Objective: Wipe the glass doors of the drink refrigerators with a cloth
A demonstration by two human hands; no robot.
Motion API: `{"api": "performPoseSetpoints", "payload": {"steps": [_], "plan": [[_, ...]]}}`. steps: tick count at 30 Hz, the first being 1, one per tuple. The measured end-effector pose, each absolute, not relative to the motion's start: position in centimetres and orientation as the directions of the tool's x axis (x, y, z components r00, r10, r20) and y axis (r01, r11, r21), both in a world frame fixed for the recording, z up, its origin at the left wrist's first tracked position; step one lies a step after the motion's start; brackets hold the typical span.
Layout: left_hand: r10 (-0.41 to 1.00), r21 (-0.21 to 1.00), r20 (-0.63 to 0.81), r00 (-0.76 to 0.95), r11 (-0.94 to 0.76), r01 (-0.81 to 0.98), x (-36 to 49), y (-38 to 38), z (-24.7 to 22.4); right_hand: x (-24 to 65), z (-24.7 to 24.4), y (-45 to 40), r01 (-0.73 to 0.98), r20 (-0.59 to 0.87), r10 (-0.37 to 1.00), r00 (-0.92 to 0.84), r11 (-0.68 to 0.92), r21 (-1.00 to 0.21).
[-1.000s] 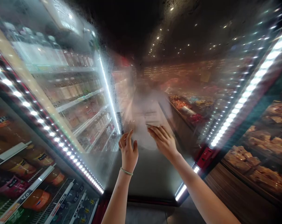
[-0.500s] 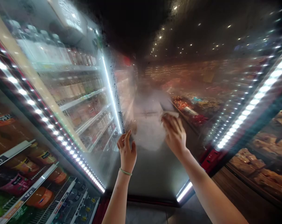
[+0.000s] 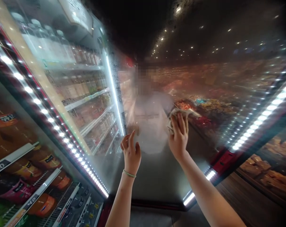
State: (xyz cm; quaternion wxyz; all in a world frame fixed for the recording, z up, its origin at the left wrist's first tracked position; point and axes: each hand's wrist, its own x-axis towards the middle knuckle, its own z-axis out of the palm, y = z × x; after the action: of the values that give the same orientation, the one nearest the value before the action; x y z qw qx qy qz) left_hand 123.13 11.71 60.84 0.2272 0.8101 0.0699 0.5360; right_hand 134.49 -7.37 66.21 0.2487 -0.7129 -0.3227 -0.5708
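Far left, a tall glass-door drinks fridge [image 3: 82,94] with wire shelves of bottles behind misted glass, and lower down, rounded orange bottles [image 3: 42,205] behind white price rails. Next, above the near edge of a dark grey table [image 3: 157,179], the left hand [image 3: 131,154], open and empty, fingers raised and apart, a thin green cord bracelet [image 3: 129,173] at the wrist. Just beyond, a blurred person in a pale top [image 3: 152,126], seen through haze. Then the right hand [image 3: 179,137], fingers clenched around a crumpled pale wad of paper or notes [image 3: 180,117], near the table's far edge. Main risk: the loosely bunched, partly exposed wad slipping from the fingers and dropping beside the table. Far right, a red latch [image 3: 224,160] and golden pastries [image 3: 268,176] in a lit case.
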Motion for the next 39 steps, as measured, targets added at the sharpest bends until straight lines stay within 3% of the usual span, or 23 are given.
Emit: {"api": "performPoseSetpoints", "payload": {"steps": [4, 6, 8, 11, 12, 13, 17, 19, 21, 25, 27, 30, 32, 34, 37, 39], "plan": [[0.329, 0.426, 0.832, 0.447, -0.895, -0.134, 122.4, 13.7, 60.2, 132.7, 64.2, -3.9, 0.813, 0.825, 0.564, 0.037, -0.497, 0.304], [0.344, 0.436, 0.829, 0.441, -0.891, -0.125, 121.8, 15.1, 59.8, 132.4, 62.5, -4.4, 0.808, 0.794, 0.608, 0.021, -0.478, 0.344], [0.364, 0.457, 0.823, 0.436, -0.881, -0.127, 121.4, 16.1, 59.4, 132.6, 62.1, -5.6, 0.78, 0.875, 0.477, 0.086, -0.578, 0.239], [0.373, 0.486, 0.803, 0.466, -0.861, -0.148, 121.2, 16.4, 59.3, 133.1, 64.4, -5.0, 0.705, 0.975, 0.154, 0.162, -0.71, -0.004], [0.372, 0.49, 0.799, 0.473, -0.858, -0.154, 121.2, 16.4, 59.3, 133.0, 65.4, -3.9, 0.696, 0.978, 0.118, 0.169, -0.717, -0.034], [0.369, 0.49, 0.797, 0.477, -0.857, -0.156, 121.3, 16.4, 59.4, 132.7, 66.0, -2.5, 0.706, 0.973, 0.151, 0.175, -0.708, -0.016], [0.387, 0.482, 0.815, 0.431, -0.866, -0.134, 121.2, 17.8, 59.7, 131.0, 64.5, 1.6, 0.812, 0.816, 0.575, 0.065, -0.506, 0.292], [0.404, 0.487, 0.818, 0.41, -0.865, -0.119, 120.9, 19.1, 59.8, 130.9, 62.7, 0.8, 0.818, 0.776, 0.631, 0.004, -0.448, 0.36], [0.408, 0.491, 0.815, 0.41, -0.863, -0.117, 120.7, 20.1, 59.8, 131.9, 62.3, -1.1, 0.806, 0.834, 0.551, 0.016, -0.501, 0.316], [0.41, 0.494, 0.822, 0.396, -0.859, -0.136, 121.0, 20.1, 59.9, 133.4, 66.1, -1.2, 0.731, 0.988, 0.14, 0.063, -0.681, 0.05], [0.401, 0.487, 0.828, 0.391, -0.861, -0.148, 121.2, 19.7, 60.0, 132.5, 67.4, 1.3, 0.742, 0.98, 0.185, 0.069, -0.666, 0.074], [0.389, 0.478, 0.829, 0.402, -0.866, -0.146, 121.0, 20.0, 59.9, 130.6, 66.1, 4.4, 0.807, 0.857, 0.516, 0.019, -0.513, 0.291], [0.401, 0.481, 0.828, 0.392, -0.867, -0.128, 120.6, 20.8, 59.9, 130.2, 64.3, 4.2, 0.817, 0.807, 0.59, -0.027, -0.452, 0.357], [0.418, 0.487, 0.825, 0.381, -0.867, -0.105, 120.1, 21.6, 59.7, 131.1, 63.6, 2.5, 0.81, 0.855, 0.518, -0.041, -0.483, 0.332], [0.426, 0.496, 0.816, 0.39, -0.863, -0.094, 119.8, 21.9, 59.6, 132.8, 65.9, 1.3, 0.774, 0.977, 0.21, -0.016, -0.617, 0.146], [0.409, 0.488, 0.819, 0.402, -0.866, -0.112, 120.0, 21.4, 59.7, 132.9, 68.0, 2.8, 0.767, 0.994, 0.109, 0.012, -0.639, 0.061]]}}
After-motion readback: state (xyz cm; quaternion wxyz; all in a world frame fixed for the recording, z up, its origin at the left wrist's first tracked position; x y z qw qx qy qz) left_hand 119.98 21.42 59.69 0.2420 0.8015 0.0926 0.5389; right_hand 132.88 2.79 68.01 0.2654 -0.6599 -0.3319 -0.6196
